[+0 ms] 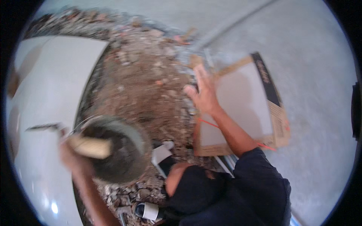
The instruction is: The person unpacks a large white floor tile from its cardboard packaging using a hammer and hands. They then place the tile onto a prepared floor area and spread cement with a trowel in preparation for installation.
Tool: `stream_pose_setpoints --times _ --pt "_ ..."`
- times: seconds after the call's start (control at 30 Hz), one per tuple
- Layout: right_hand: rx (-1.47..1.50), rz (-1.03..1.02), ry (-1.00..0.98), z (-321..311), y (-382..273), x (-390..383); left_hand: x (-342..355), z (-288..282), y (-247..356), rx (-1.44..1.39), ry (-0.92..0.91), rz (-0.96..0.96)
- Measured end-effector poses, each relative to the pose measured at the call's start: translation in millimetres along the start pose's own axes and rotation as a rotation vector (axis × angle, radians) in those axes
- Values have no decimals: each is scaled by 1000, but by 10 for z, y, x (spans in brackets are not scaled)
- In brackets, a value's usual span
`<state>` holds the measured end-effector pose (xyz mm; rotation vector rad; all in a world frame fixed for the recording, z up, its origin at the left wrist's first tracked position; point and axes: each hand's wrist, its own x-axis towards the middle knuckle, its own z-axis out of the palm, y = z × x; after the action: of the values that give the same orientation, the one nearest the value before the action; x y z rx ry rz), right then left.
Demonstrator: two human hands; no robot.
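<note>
My left hand point(76, 160), blurred by motion, is closed around the pale wooden handle point(92, 147) of what looks like a trowel. Its thin dark blade point(43, 127) points left, over a large glossy white tile surface. Just beneath the handle stands a round bucket point(136, 132) with dark grey wet mortar point(122, 156) inside. On the right, my right hand point(205, 92) reaches forward with thumb and fingers apart. It is beside the upper left corner of a cardboard-edged pack of tiles point(241, 109); whether the fingertips touch the cardboard I cannot tell.
Broken rubble and brown soil point(135, 86) form a strip between the white tiled surface point(62, 75) and the smooth grey floor point(313, 113). An orange strap point(208, 123) crosses the tile pack. My black-and-white footwear point(147, 211) rests on the rubble near the bucket.
</note>
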<state>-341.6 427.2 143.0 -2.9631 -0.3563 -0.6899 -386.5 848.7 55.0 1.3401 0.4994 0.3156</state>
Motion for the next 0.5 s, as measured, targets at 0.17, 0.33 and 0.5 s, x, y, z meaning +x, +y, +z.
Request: stream_pose_setpoints --times 0.17,0.33,0.5 --pt "-1064 748 106 -1832 1708 -559 389 -886 395 -30 168 126" --pt "-830 1192 -392 -2458 1911 -976 479 -1156 503 346 234 516" --pt "-1055 933 -362 -2313 1522 -1213 448 -1127 474 90 116 407"
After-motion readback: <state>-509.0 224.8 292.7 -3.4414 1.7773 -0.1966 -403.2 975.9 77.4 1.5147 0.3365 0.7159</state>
